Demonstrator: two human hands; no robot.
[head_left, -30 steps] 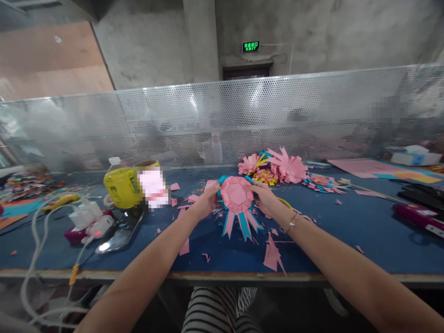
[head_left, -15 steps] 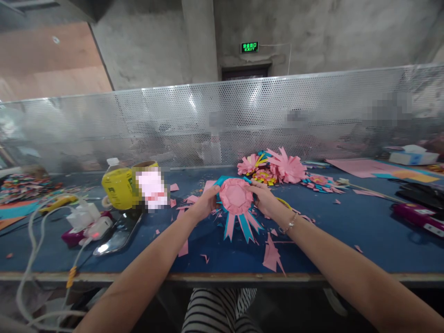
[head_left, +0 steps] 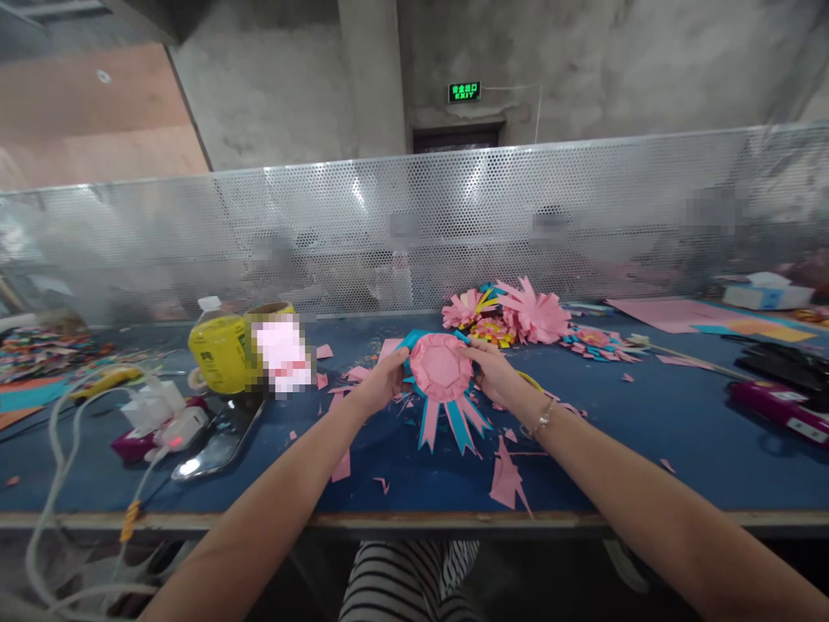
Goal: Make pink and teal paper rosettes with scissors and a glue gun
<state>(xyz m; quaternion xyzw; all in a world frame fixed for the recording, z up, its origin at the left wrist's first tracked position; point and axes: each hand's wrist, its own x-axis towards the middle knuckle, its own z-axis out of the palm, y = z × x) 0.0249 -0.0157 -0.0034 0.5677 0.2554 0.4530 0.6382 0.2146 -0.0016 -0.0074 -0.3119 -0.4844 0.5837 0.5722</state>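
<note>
A round pink and blue paper rosette (head_left: 442, 369) is held up over the blue table, its forked pink and blue tails hanging toward me. My left hand (head_left: 387, 380) pinches its left edge, and my right hand (head_left: 489, 370) grips the right edge, thumb near the pink rim. Behind it lie pink paper flowers (head_left: 534, 313) with yellow and blue parts. Pink scraps (head_left: 507, 479) are scattered below and around the rosette.
At the left are a yellow-wrapped bottle (head_left: 222, 352), a phone (head_left: 224, 441) lying flat and a power strip with white cables (head_left: 174, 425). Pink sheets (head_left: 670, 313) and a tissue box (head_left: 768, 292) lie at the right. A perforated metal screen (head_left: 414, 207) borders the back.
</note>
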